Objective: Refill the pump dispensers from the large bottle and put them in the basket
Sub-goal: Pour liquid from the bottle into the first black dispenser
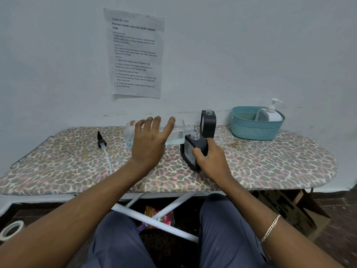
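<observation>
First, pump head [101,141]: laid flat on the ironing board [58,171], at nine o'clock from the large bottle [178,132], with its white tube trailed toward six o'clock.
large bottle: held on its side above the board, part filled with clear liquid. Its uncapped mouth is turned to three o'clock and brought just over the neck of the tilted dispenser [201,147].
left hand [149,144]: wrapped over the bottle from above, with fingers spread and curled across its body.
tilted dispenser: black, uncapped, tipped off upright near the middle of the board.
right hand [210,161]: closed round the tilted dispenser, with the thumb pressed on its ribbed front and the fingers wrapped round its far side.
second dispenser [209,124]: black, uncapped, stood upright just at twelve o'clock of the tilted one.
basket [255,132]: teal, set at three o'clock on the board. A white dispenser [272,114] with its pump fitted is stood inside.
</observation>
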